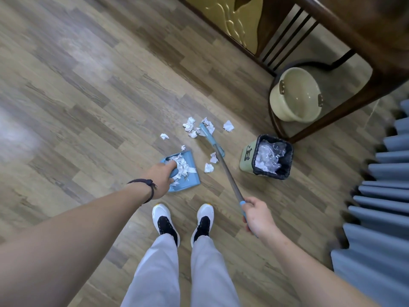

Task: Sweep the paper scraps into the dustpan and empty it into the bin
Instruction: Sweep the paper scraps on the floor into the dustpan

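My left hand (159, 179) grips the handle of a blue dustpan (193, 178) resting on the wood floor, with white paper scraps piled inside it. My right hand (257, 216) holds the blue grip of a long broom (228, 173); its blue head (209, 138) lies among several crumpled paper scraps (190, 127) beyond the dustpan. More scraps (209, 167) lie between the dustpan and the broom shaft. A small green bin (246, 157) with a black liner stands to the right, holding clear plastic and paper.
A dark wooden chair (345, 111) stands at the upper right with a cream bucket (296, 94) under it. Blue pleated curtains (380, 196) hang along the right edge. My white shoes (163, 220) stand just behind the dustpan.
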